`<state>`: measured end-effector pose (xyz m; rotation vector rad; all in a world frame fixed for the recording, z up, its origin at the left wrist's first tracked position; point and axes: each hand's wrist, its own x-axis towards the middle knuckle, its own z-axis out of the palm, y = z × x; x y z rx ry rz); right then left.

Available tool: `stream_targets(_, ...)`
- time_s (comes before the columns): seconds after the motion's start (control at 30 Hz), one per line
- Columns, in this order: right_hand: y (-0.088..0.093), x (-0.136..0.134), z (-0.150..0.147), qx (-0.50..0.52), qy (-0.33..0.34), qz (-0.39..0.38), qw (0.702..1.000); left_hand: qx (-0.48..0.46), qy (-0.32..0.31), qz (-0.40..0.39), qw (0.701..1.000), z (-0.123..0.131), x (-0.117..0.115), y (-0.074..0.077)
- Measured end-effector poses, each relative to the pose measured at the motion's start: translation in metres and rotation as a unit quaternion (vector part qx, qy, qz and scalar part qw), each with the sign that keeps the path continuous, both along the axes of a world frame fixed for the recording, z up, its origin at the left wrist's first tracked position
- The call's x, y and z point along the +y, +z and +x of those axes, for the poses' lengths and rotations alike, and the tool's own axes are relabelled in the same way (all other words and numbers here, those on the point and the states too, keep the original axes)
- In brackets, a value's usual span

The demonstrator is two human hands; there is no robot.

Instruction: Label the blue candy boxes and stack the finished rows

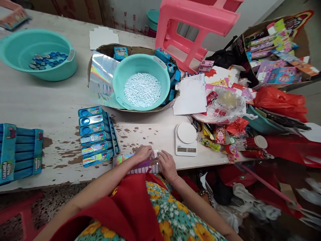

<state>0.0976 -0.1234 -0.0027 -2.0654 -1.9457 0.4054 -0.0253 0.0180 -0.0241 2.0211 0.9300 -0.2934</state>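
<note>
My left hand [143, 153] and my right hand [167, 164] meet at the table's near edge. Both are closed on a flat shiny holographic card piece [144, 164] with a white edge that lies between them. Just left of my hands stands a row of several blue candy boxes [97, 135] in an open display carton. Straight beyond my hands sits a teal basin [141, 81] holding many small white candies [142, 89]. A white kitchen scale [186, 139] rests close to the right of my right hand.
A second teal basin [15, 53] with blue pieces stands far left. A blue display carton [20, 152] lies at the left edge. A pink plastic stool [195, 26] stands at the back. Wrappers, red bags [281, 102] and candy packs crowd the right side.
</note>
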Motion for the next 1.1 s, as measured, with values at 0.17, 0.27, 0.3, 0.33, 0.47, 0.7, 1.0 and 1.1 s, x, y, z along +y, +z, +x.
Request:
stream_targets(0.17, 0.064, 0.026, 0.011, 0.177, -0.09, -0.001, 0.98, -0.024, 0.036, -0.029, 0.999, -0.006, 0.004, 0.015)
stream_targets(0.27, 0.1, 0.045, 0.01, 0.294, -0.151, -0.005, 0.944, -0.207, 0.116, -0.153, 0.959, -0.011, 0.006, 0.046)
stream_targets(0.3, 0.109, 0.05, 0.008, 0.325, -0.16, -0.009, 0.932, -0.269, 0.134, -0.204, 0.932, -0.013, 0.006, 0.058)
stream_targets(0.33, 0.117, 0.055, 0.005, 0.352, -0.165, -0.013, 0.921, -0.31, 0.144, -0.246, 0.907, -0.016, 0.006, 0.072)
stream_targets(0.47, 0.133, 0.076, -0.015, 0.416, -0.176, -0.01, 0.892, -0.296, 0.214, -0.28, 0.888, -0.041, 0.007, 0.122)
stream_targets(0.7, 0.145, 0.136, -0.096, 0.521, -0.16, 0.001, 0.838, -0.216, 0.36, -0.074, 0.905, -0.137, 0.026, 0.178)
stream_targets(1.0, 0.129, 0.198, -0.183, 0.531, -0.111, 0.019, 0.84, -0.173, 0.398, -0.039, 0.9, -0.219, 0.077, 0.181)
stream_targets(1.1, 0.122, 0.205, -0.192, 0.449, -0.12, 0.07, 0.882, -0.117, 0.386, 0.053, 0.913, -0.231, 0.092, 0.177)
